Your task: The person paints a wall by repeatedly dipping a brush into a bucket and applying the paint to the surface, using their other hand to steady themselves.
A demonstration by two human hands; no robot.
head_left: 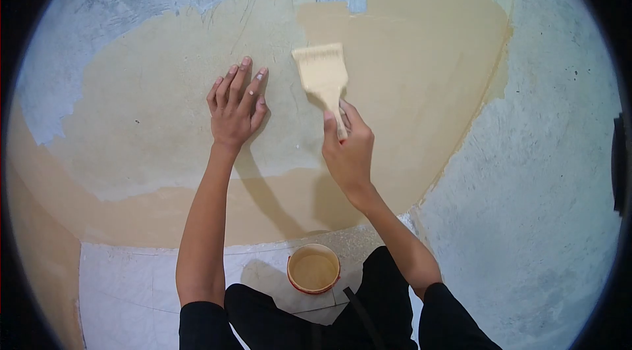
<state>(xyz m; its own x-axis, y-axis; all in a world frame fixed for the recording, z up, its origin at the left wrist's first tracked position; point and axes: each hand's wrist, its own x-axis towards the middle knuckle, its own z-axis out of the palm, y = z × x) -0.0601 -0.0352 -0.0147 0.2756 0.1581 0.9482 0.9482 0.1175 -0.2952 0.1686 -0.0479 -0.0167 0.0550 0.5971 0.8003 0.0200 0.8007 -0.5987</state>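
Note:
My right hand (349,149) grips the handle of a wide paintbrush (322,74), its bristles loaded with beige paint and pressed against the wall (151,120). My left hand (236,108) lies flat on the wall with fingers spread, a hand's width to the left of the brush. The wall around both hands carries beige paint, darker and fresher to the right of the brush.
A small red-rimmed bucket of beige paint (314,269) stands on the white tiled floor (125,291) below my hands, by my knees. Bare grey-blue wall (546,172) stretches to the right and along the top.

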